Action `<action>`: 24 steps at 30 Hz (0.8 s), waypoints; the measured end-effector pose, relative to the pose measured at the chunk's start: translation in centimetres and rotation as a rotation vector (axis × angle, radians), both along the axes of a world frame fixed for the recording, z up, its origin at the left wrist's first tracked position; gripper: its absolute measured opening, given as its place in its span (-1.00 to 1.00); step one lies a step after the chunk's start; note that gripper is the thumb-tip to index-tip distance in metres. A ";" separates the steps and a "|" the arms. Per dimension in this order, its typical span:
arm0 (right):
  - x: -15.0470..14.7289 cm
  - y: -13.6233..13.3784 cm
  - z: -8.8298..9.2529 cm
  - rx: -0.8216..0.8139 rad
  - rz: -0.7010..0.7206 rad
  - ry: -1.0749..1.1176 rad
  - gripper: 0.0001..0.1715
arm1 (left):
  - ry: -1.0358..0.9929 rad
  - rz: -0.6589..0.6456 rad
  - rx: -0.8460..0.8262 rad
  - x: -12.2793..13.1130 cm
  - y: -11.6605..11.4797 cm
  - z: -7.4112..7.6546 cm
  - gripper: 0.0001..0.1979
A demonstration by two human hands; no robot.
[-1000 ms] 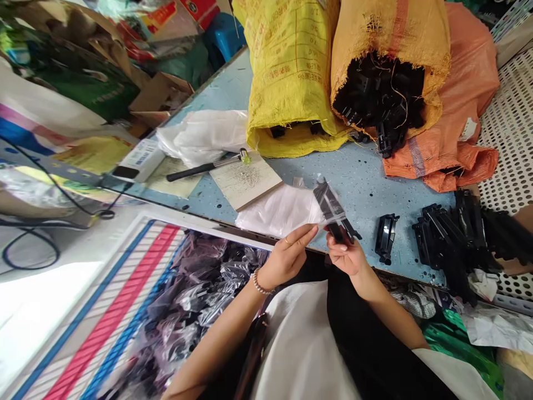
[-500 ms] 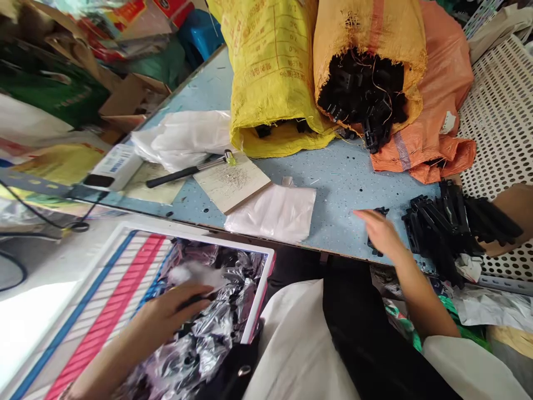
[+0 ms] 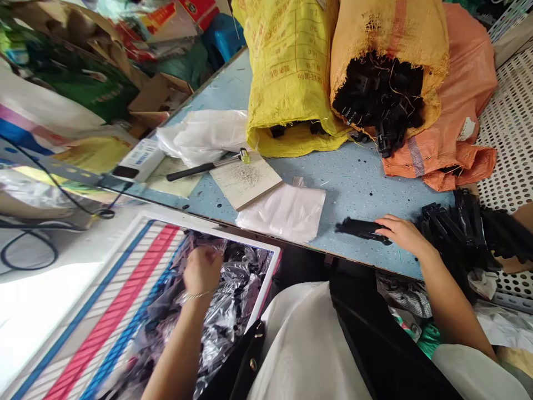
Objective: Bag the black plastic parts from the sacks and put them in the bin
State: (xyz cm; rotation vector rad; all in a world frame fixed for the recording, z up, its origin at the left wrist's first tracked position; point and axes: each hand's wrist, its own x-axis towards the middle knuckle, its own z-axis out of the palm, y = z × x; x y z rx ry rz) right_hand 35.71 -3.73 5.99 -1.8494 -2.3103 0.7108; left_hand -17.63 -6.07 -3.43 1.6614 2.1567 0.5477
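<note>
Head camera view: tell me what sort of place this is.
Likely a small packing workshop: an open woven sack holds black parts, plastic bags lie on the worktable, and a striped basket holds many bagged pieces.

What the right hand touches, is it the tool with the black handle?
No, the right hand touches a long black part, while the black-handled tool lies apart, partly on the pale board.

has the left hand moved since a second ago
Yes, leftward: from beside the plastic bag stack, the left hand has gone to over the wrapped parts in the basket.
</note>
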 end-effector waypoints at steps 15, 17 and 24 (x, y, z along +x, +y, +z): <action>-9.4 -1.3 -5.3 -0.477 -0.665 1.384 -0.65 | -0.436 -0.356 -0.060 17.3 12.4 3.4 -0.80; -10.5 -1.6 -5.2 -0.566 -0.681 1.494 -0.68 | -0.593 -0.326 -0.160 16.4 12.5 3.6 -0.76; -14.2 -2.3 -7.0 -1.179 -0.583 1.775 -0.63 | -0.598 -0.277 0.013 16.4 11.7 2.4 -0.95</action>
